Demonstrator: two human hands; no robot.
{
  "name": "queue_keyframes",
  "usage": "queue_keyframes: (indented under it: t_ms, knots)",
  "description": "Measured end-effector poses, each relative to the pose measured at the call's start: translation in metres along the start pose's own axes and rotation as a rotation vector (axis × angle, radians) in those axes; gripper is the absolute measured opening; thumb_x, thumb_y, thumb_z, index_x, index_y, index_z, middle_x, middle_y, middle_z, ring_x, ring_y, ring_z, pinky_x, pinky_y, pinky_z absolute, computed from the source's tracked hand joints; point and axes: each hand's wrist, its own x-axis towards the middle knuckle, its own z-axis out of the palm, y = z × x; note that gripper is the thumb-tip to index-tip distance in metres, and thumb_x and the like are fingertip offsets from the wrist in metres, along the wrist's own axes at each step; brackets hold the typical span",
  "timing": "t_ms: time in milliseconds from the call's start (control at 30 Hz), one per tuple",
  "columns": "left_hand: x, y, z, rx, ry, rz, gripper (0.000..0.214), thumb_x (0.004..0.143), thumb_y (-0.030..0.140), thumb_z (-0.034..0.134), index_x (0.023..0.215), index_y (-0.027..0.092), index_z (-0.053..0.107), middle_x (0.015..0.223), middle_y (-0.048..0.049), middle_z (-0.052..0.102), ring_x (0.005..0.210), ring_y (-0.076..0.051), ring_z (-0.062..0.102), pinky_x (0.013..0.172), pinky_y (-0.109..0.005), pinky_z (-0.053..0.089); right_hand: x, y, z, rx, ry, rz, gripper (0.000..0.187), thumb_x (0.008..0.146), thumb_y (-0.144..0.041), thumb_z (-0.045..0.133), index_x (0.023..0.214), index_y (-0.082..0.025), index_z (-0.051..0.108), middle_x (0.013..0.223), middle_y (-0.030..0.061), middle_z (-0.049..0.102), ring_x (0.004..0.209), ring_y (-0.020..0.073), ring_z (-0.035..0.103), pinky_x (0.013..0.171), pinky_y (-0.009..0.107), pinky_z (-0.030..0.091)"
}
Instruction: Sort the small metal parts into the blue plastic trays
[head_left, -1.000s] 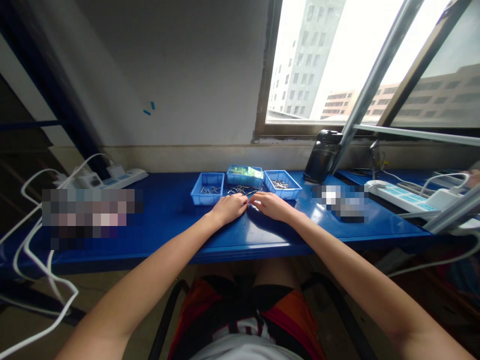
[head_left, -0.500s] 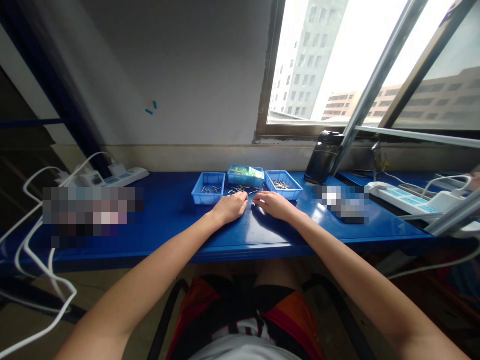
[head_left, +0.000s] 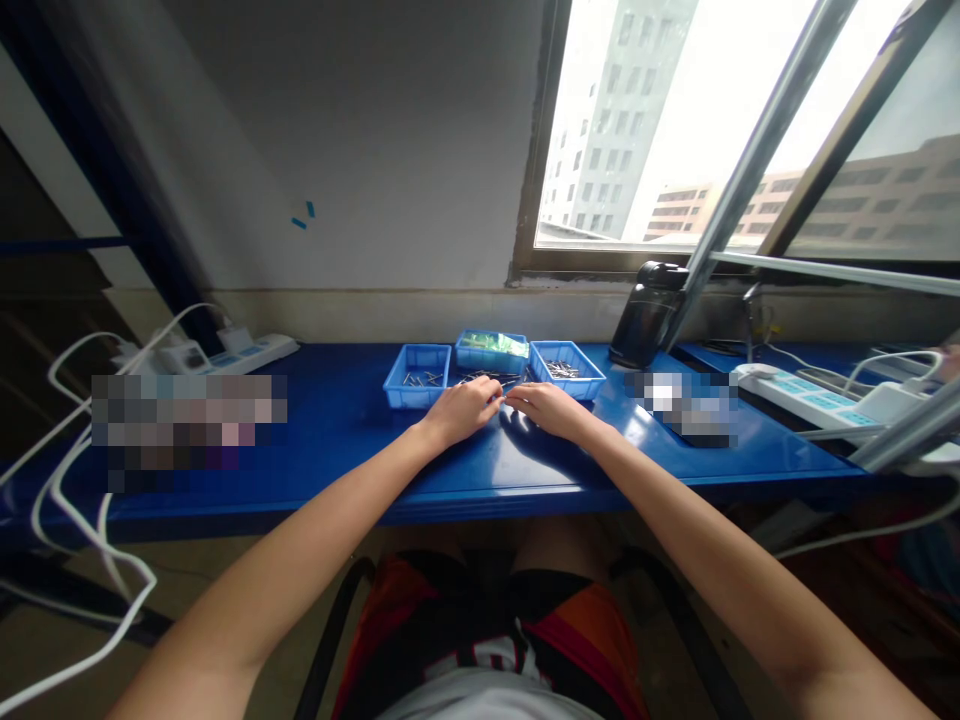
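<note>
My left hand (head_left: 466,410) and my right hand (head_left: 546,408) meet fingertip to fingertip just above the blue table, in front of the blue trays. Both have their fingers pinched together; whatever sits between them is too small to make out. Behind the fingers lies a loose pile of thin dark metal pieces (head_left: 514,379), partly covered by my left hand. A left blue tray (head_left: 401,399) holds some thin metal pieces, and a right blue tray (head_left: 589,393) holds a denser heap of silvery ones. The back blue tray (head_left: 491,362) has a shiny green packet (head_left: 495,344) in it.
A black bottle (head_left: 646,318) stands at the back right by a metal post. Power strips lie at the left (head_left: 259,352) and the right (head_left: 806,397), with white cables (head_left: 105,550) hanging over the left edge. Blurred-out items lie on both sides of the table (head_left: 330,440).
My left hand has shifted slightly right, closing the gap to my right hand. The thin silvery piece that showed between the fingertips is now hidden. The trays have stayed put.
</note>
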Motion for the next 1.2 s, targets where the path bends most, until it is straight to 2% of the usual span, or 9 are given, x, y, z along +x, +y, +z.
queue_keyframes:
  t_ms: [333, 567, 800, 1000, 1200]
  knots:
    - [0.001, -0.006, 0.005, -0.069, 0.007, 0.069, 0.021, 0.086, 0.025, 0.041, 0.102, 0.023, 0.055, 0.101, -0.0008, 0.060, 0.087, -0.015, 0.060, 0.076, -0.024, 0.047, 0.000, -0.003, -0.001, 0.046, -0.015, -0.052, 0.032, 0.091, -0.034, 0.038, 0.081, -0.016, 0.062, 0.076, 0.0054, 0.064, 0.070, 0.0137, 0.057, 0.065, 0.022, 0.039]
    - [-0.001, 0.004, -0.004, -0.071, -0.036, 0.045, 0.016, 0.080, 0.027, 0.047, 0.092, 0.020, 0.054, 0.092, -0.0016, 0.060, 0.078, -0.015, 0.059, 0.068, -0.024, 0.046, -0.001, -0.004, -0.001, 0.041, -0.025, -0.011, 0.019, 0.085, -0.026, 0.047, 0.092, -0.018, 0.062, 0.081, 0.0040, 0.063, 0.070, 0.0130, 0.055, 0.064, 0.022, 0.039]
    - [-0.002, 0.007, -0.008, -0.077, -0.067, 0.025, 0.013, 0.077, 0.025, 0.048, 0.088, 0.020, 0.052, 0.083, -0.0019, 0.061, 0.076, -0.017, 0.060, 0.066, -0.024, 0.044, -0.002, 0.000, 0.002, 0.000, -0.018, 0.039, 0.030, 0.075, -0.012, 0.048, 0.099, -0.020, 0.062, 0.079, 0.0020, 0.057, 0.064, 0.0105, 0.049, 0.063, 0.022, 0.037]
    - [-0.002, 0.005, -0.006, -0.030, -0.066, 0.023, 0.013, 0.080, 0.028, 0.045, 0.089, 0.021, 0.052, 0.082, -0.0010, 0.062, 0.074, -0.017, 0.060, 0.066, -0.025, 0.044, -0.002, 0.000, 0.003, -0.022, -0.021, 0.040, 0.032, 0.072, -0.011, 0.048, 0.098, -0.020, 0.063, 0.076, 0.0018, 0.058, 0.067, 0.0120, 0.051, 0.064, 0.022, 0.037]
    - [-0.001, 0.002, -0.002, 0.006, -0.066, 0.028, 0.015, 0.082, 0.031, 0.043, 0.089, 0.022, 0.053, 0.083, -0.0005, 0.063, 0.075, -0.017, 0.061, 0.066, -0.024, 0.044, -0.002, -0.002, -0.001, -0.028, -0.026, 0.040, 0.029, 0.076, -0.011, 0.043, 0.095, -0.019, 0.064, 0.087, 0.0053, 0.063, 0.078, 0.0153, 0.056, 0.070, 0.024, 0.040]
